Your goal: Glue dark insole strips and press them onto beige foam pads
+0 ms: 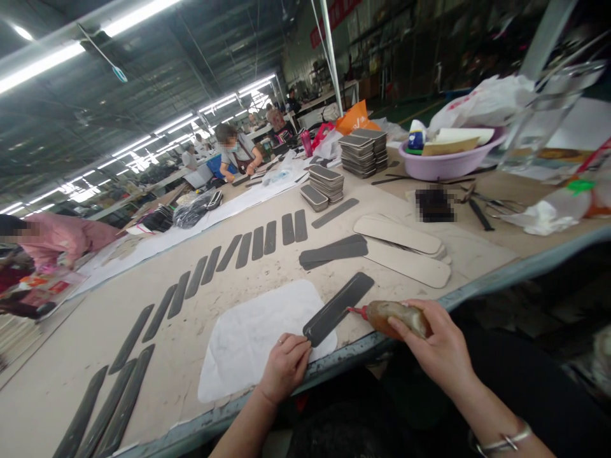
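Note:
My left hand (285, 366) pinches the near end of a dark grey rounded strip (338, 308), which lies partly over a white sheet (252, 337). Wrapped in my right hand (439, 343) is a brownish squeeze bottle (394, 318) with a red nozzle. The bottle is tilted, its tip close to the strip's right edge; whether it touches I cannot tell. A thin line runs along the strip's surface. Beyond it lie more dark strips (329, 253) in a small overlapping pile, beside several pale beige strips (405, 248).
Separate dark strips (243, 251) form a long row across the table (167, 375). Stacked pieces (365, 152) stand at the back, near a purple basin (439, 165). Scissors (496, 202) and a bottle with a green cap (568, 207) lie at the right. Co-workers sit at the far side.

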A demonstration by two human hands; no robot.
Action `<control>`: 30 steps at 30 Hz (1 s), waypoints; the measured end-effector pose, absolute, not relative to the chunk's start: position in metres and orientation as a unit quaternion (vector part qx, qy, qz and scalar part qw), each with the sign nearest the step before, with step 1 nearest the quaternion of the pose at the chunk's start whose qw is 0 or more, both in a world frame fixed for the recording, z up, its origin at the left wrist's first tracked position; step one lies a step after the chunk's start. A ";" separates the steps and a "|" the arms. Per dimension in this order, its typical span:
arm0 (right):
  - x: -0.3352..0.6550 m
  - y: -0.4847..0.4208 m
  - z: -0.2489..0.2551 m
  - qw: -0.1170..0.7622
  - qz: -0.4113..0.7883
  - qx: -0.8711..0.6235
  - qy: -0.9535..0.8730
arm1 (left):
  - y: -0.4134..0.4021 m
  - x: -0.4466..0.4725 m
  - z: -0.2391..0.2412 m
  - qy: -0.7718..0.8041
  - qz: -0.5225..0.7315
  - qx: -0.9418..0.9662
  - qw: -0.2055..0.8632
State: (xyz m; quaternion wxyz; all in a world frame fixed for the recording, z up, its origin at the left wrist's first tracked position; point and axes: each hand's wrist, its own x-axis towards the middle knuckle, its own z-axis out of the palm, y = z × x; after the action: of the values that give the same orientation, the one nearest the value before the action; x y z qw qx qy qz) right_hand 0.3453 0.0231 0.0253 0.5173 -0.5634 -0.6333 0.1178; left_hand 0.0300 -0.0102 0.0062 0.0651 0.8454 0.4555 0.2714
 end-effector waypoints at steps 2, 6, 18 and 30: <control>0.354 0.029 0.024 0.524 0.069 -0.572 -0.627 | -0.010 0.030 0.006 0.454 0.269 0.847 0.064; 0.358 0.033 0.024 0.540 0.027 -0.565 -0.624 | -0.009 0.030 0.006 0.447 0.273 0.850 0.053; 0.308 0.012 0.026 0.501 0.253 -0.445 -0.698 | -0.010 0.030 0.005 0.450 0.270 0.850 0.055; 0.324 0.015 0.023 0.530 0.231 -0.485 -0.656 | -0.009 0.031 0.008 0.449 0.269 0.850 0.052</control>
State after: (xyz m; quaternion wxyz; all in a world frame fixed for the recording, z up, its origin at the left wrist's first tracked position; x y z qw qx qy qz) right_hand 0.3243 0.0155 0.0232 0.5299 -0.4851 -0.6563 0.2306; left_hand 0.0307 -0.0093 0.0083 0.0517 0.8503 0.4493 0.2690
